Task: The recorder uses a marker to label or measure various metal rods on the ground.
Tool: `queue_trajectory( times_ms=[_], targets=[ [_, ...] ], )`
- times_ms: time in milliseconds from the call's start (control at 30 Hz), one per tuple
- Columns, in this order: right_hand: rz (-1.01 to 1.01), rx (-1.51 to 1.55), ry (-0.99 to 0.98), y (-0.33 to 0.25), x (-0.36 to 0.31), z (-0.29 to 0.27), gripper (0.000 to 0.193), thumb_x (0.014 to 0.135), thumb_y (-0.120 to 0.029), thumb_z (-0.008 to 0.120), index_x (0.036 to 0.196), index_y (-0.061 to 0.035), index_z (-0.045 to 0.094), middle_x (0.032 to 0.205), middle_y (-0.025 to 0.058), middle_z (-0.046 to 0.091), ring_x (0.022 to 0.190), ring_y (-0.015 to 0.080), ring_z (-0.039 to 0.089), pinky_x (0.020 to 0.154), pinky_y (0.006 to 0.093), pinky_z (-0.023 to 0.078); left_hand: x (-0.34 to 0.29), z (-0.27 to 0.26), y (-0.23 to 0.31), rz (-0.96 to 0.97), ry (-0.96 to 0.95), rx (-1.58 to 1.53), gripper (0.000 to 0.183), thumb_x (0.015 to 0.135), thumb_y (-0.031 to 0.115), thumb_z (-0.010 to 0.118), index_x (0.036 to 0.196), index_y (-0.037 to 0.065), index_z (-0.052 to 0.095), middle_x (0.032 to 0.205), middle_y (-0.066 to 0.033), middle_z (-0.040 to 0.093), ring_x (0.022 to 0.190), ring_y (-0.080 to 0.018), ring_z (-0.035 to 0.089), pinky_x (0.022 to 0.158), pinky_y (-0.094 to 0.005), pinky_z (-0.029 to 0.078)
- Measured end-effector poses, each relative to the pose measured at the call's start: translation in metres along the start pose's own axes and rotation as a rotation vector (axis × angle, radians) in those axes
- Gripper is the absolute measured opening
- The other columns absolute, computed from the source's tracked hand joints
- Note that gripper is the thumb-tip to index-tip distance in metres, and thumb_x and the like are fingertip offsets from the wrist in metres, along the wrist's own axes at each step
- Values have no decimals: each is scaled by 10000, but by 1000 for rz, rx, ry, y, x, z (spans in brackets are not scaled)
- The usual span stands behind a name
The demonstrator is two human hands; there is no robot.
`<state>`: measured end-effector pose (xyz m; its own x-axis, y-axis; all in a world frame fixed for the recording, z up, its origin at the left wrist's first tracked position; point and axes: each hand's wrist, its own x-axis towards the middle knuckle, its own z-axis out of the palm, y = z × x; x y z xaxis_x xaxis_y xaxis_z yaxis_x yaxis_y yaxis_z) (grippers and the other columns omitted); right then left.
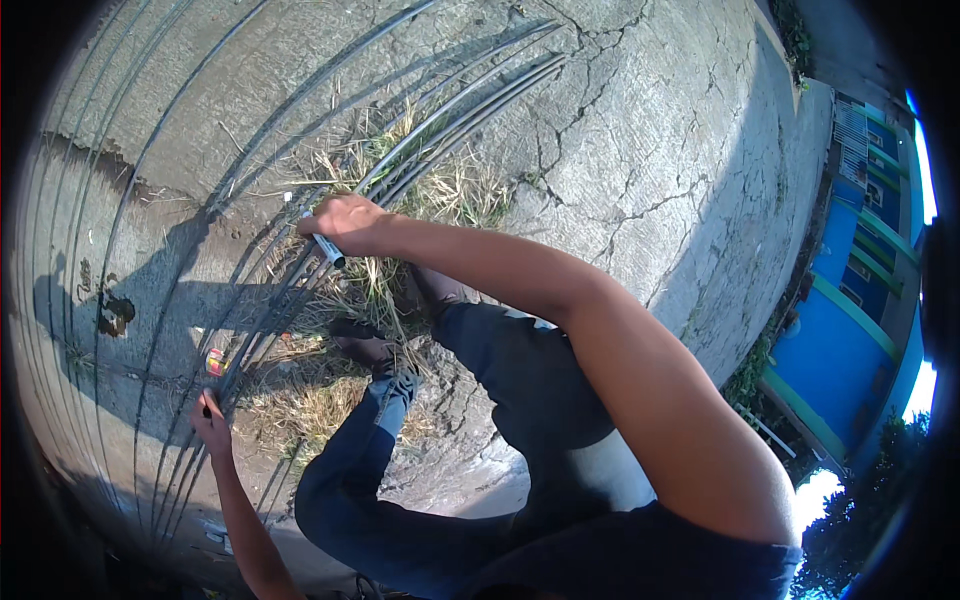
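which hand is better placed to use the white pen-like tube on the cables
Likely the right hand: it grips the white pen-like tube close by the dark cables. The left hand is at the picture's lower left, away from it.

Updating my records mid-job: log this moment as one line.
right hand: marker in grip, at dark strands | left hand: by strands, grip unclear | around: cracked concrete, dry grass

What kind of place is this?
Outdoors, perhaps a roadside or paved yard: there's sunlit, cracked concrete, tufts of dry grass and a blue building with green trim.
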<state>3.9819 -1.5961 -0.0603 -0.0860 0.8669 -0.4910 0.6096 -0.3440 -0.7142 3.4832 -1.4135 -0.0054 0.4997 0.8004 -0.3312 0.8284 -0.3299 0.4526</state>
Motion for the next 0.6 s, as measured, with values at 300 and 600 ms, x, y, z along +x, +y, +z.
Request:
queue_trajectory(
  times_ms=[300, 600],
  targets=[
    [-333, -91, 688, 159, -12, -33, 267, 864, -116, 649, 1130, -98, 660, 984, 134, 673, 1023, 354, 633, 924, 453, 502, 69, 90, -20, 63, -378, 333, 287, 1068, 207, 493, 1171, -44, 588, 1061, -251, 600, 997, -435, 579, 873, -466, 468],
    [-3, -371, 864, 287, -70, -91, 528, 704, -64, 792, 1200, -138, 624, 1075, 115, 698, 1056, 348, 650, 961, 454, 517, 64, 164, -46, 244, -216, 491, 173, 1015, 170, 555, 1053, 7, 600, 1009, -228, 608, 939, -455, 593, 782, -538, 470]
  ],
)
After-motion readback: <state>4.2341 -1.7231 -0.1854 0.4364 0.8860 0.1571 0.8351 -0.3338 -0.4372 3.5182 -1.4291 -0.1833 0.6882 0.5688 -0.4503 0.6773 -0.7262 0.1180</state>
